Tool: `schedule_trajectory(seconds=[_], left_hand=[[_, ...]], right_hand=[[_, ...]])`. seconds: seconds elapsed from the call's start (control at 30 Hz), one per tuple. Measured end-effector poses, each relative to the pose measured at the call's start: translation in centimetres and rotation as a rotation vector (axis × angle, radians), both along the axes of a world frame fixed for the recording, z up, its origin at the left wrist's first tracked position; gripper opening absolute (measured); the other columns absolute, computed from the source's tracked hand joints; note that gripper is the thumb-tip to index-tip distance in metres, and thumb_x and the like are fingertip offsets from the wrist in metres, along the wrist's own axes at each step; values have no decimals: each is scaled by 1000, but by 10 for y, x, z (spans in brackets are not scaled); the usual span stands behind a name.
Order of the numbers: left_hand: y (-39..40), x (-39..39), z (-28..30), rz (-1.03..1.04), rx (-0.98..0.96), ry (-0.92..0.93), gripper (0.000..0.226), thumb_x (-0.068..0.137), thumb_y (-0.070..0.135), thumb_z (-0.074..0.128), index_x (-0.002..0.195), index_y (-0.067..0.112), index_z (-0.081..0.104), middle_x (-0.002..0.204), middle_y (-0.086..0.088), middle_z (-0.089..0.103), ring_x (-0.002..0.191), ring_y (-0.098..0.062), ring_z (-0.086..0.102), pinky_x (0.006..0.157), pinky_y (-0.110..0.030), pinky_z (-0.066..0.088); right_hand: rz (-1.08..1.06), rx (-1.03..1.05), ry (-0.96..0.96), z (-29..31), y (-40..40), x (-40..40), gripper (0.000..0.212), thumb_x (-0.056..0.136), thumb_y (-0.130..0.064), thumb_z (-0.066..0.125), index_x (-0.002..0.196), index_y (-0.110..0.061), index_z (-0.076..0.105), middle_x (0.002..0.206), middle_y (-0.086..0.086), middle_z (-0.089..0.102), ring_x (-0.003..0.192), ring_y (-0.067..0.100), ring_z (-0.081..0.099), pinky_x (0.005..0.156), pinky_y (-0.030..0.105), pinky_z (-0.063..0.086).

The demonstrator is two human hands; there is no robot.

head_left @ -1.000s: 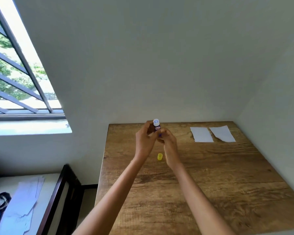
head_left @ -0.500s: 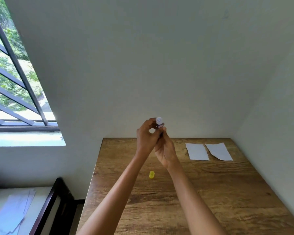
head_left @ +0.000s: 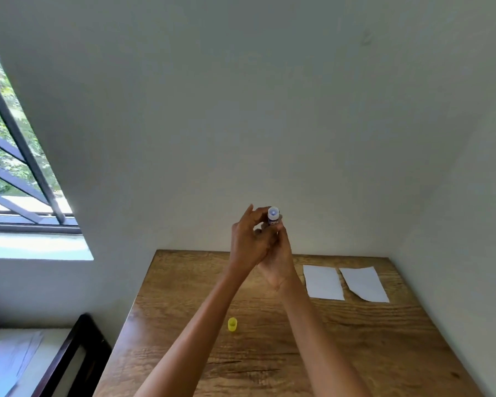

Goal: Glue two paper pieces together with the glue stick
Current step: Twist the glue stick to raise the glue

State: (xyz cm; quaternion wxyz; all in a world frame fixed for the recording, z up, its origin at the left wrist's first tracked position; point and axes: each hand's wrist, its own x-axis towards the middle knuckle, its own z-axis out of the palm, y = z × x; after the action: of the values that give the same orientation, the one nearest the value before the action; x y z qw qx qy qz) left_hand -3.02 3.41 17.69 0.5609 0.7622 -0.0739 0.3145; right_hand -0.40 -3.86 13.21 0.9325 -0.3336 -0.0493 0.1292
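A wooden worktop [head_left: 355,353] is set into a corner of pale walls [head_left: 241,110]; daylight is admitted through a barred window [head_left: 15,167].

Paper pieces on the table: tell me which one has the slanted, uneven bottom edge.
The right paper piece, nearest the side wall. Its lower edge cuts diagonally at the near-left corner, while the left paper piece beside it is a plain rectangle.

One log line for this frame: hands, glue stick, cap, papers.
both hands hold glue stick raised, uncapped | yellow cap on table | two papers untouched
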Motion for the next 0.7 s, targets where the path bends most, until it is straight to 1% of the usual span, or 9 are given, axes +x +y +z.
schedule_trajectory(seconds=[0.1,0.17,0.3,0.33,0.4,0.47,0.57,0.67,0.7], left_hand=[[-1,11,3,-9,-25,22,21,80,6,69,100,14,69,91,15,68,82,19,59,111,-30,34],[-4,16,4,-15,-24,29,22,81,5,67,101,14,69,92,16,68,85,20,59,112,-34,35],[-20,22,2,-36,-27,-13,24,80,5,69,103,13,70,93,9,70,87,29,52,113,-16,26],[-24,24,1,-37,-14,-24,25,80,4,69,103,12,70,95,6,71,88,28,52,112,-11,24],[-25,27,2,-22,2,-37,24,80,4,68,103,11,70,99,4,71,88,20,58,112,-9,23],[-23,29,1,-2,-2,-37,22,81,3,67,101,11,69,99,4,72,88,9,63,111,-8,21],[-20,30,-5,-6,10,-41,21,81,2,66,100,12,70,97,6,73,89,5,65,111,-7,19],[-27,28,-7,-17,28,-39,24,80,1,65,102,12,70,97,4,73,87,2,66,114,-11,20],[-29,28,-7,-21,27,-42,25,80,0,65,102,11,70,96,3,73,86,1,67,115,-13,20]], right_hand=[[69,27,-27,2,-7,8,35,95,-38,39,111,-21,64,99,-1,71,93,13,66,73,25,54],[66,-14,-41,3,-14,12,33,93,-37,41,112,-20,63,93,0,67,86,14,61,69,25,50],[23,-90,-2,9,-24,24,34,92,-43,46,81,-22,70,61,-8,60,57,4,54,53,19,43],[32,-71,19,10,-27,27,33,93,-42,45,81,-21,68,62,-8,61,60,5,55,55,19,44],[77,22,10,10,-30,29,30,96,-37,42,102,-19,65,83,-4,70,82,10,64,68,23,52],[130,69,-30,5,-34,29,31,95,-32,42,116,-18,60,99,-2,70,94,12,64,76,25,52],[115,52,-29,-7,-38,29,29,92,-32,46,110,-19,64,90,-2,67,83,10,61,70,22,48],[90,-23,8,-3,-35,31,26,88,-42,52,91,-21,68,71,-7,57,66,5,51,59,18,42],[88,-36,26,-3,-34,32,28,88,-45,53,92,-21,68,71,-7,57,65,4,51,59,18,42]])
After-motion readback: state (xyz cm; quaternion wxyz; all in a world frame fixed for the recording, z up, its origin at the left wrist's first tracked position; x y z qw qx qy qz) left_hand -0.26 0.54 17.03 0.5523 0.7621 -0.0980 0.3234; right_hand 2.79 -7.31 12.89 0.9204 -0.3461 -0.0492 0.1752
